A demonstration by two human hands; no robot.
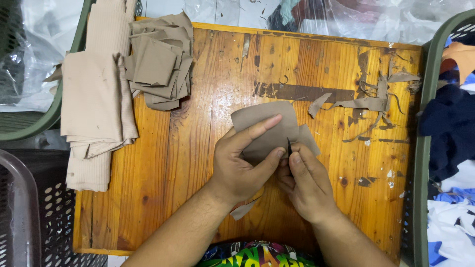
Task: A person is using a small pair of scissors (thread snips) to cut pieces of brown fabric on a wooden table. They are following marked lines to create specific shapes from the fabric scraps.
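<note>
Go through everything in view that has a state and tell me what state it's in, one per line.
left hand: gripping the fabric piece
right hand: pinching a small dark blade at the fabric's edge
fabric piece: held up off the board, bent
cut squares: loosely piled
folded cloth: stacked, overhanging the board
scrap strips: tangled
wooden board: scuffed, stained

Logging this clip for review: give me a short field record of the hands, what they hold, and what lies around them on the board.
surface: wooden board, scratched, worn patches
left hand: pinches a taupe fabric piece
right hand: holds a small dark blade at the fabric's edge
cut squares: loose pile, upper left of the board
folded fabric: same colour, draped over the board's left edge
trimmings: thin strips, upper right
baskets: green basket on the right, with blue and white cloth
</note>
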